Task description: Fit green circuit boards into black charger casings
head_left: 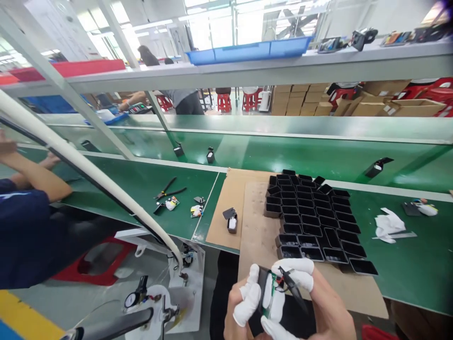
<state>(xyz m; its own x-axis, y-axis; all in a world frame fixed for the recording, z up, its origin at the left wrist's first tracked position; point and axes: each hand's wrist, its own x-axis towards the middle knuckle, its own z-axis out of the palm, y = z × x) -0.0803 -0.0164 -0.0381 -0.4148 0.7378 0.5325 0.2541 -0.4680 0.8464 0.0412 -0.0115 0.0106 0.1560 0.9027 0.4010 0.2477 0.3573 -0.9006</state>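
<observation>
At the bottom edge the left hand [244, 300] rises with its palm turned inward. Its white-covered fingertips are curled round the left side of a small black case [262, 281], and the thumb is pressed on the front. The right hand [323, 304] sits just beside it, knuckles up. Its white-tipped forefinger and thumb are pinched on black tweezers [293, 287], whose points lie at the top of the case near some red wiring.

The case stands upright between the two hands, nearer than the bench's front edge. It is open-faced, showing a white block and a strip of green board inside. The block is possibly a battery, though it is too small here to be sure.

Just beyond, a cardboard sheet [255, 226] lies on the green bench [148, 184]. It carries a tight cluster of empty black housings [311, 222], and a single lidded housing [230, 221] stands apart to their left. Pliers [170, 189] lie farther left on the bench, and a crumpled white cloth [388, 224] lies to the right.

At the far left a co-worker's arm [35, 177] rests on the bench. Behind runs a green belt [283, 151]. Above it is a shelf holding a blue tray [247, 51], and stacked cardboard boxes [297, 100] show beyond.
</observation>
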